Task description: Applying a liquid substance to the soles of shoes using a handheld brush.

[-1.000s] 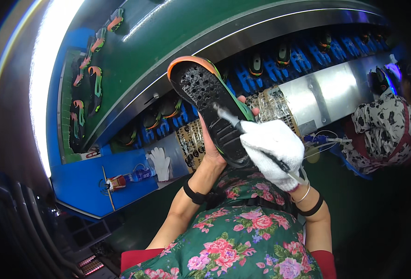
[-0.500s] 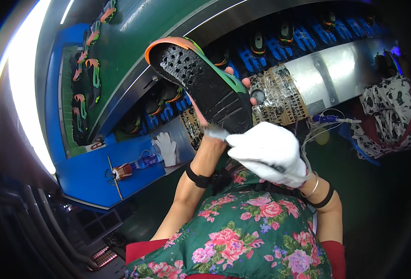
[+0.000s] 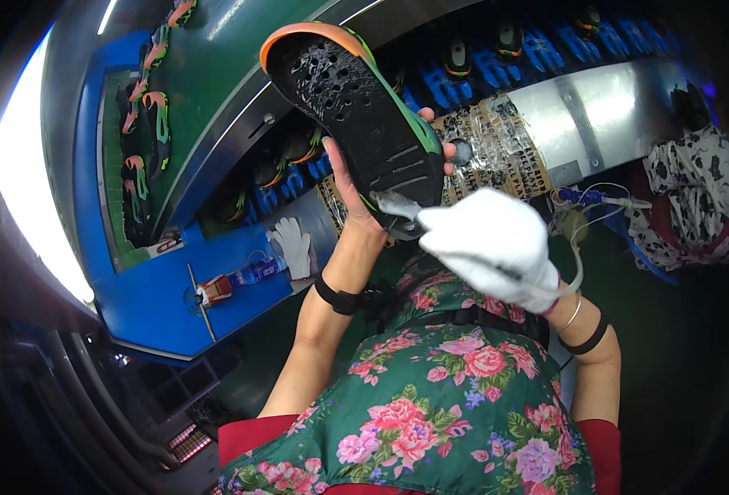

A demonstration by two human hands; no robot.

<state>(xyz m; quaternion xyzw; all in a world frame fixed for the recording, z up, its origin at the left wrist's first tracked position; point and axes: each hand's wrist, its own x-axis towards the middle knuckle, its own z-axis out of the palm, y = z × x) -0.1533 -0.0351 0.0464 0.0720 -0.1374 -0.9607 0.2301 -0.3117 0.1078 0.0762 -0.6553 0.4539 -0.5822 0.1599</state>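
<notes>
My bare left hand cradles a shoe sole from beneath, thumb on one edge and fingertips round the other. The sole has a glossy black inner face, a perforated patch at its far end, and an orange and green rim. In my right hand, covered by a white glove, is a small brush with pale bristles. Those bristles lie on the sole's near end. A thin clear tube runs along the gloved hand and wrist.
Ahead, blue racks carry shoe parts beside a metal ledge wrapped with taped cardboard. More colourful soles stand on the green belt at left. A blue table holds a bottle and a white glove. Patterned cloth hangs right.
The sole has moved farther from me in my left hand. The brush has shifted from beside the near left edge onto the sole's inner face, and the gloved hand has moved slightly away from me.
</notes>
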